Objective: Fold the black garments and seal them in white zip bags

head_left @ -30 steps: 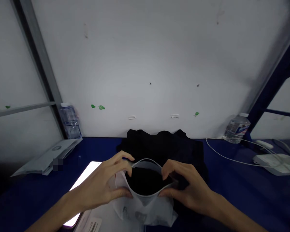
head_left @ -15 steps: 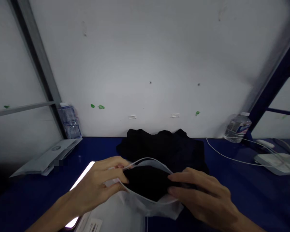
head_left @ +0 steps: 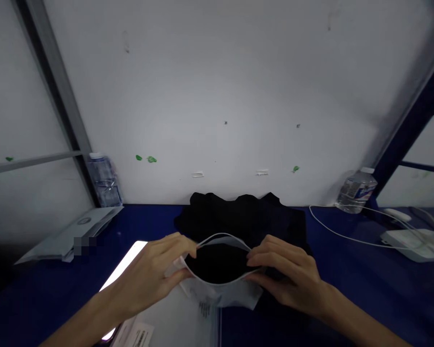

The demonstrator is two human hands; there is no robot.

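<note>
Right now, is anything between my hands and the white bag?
Nothing visible does. The left hand pinches the left side of the rim of the white bag and the right hand the right side, with black fabric showing in its open mouth. A pile of black clothes lies behind it, toward the wall.

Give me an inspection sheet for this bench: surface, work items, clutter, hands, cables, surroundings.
Surface: blue table, dimly lit.
Job's things: white bag held with its mouth open, black garment inside; pile of black clothes behind it.
Clutter: left bottle and right bottle by the wall; grey mailers far left; lit screen beside the left forearm; labelled sheet at the near edge.
Grippers: left hand and right hand each grip the bag's rim with the fingers.
Cables: white cable loops across the right side, near a white device.
Surroundings: white wall; blue frame post at right.
</note>
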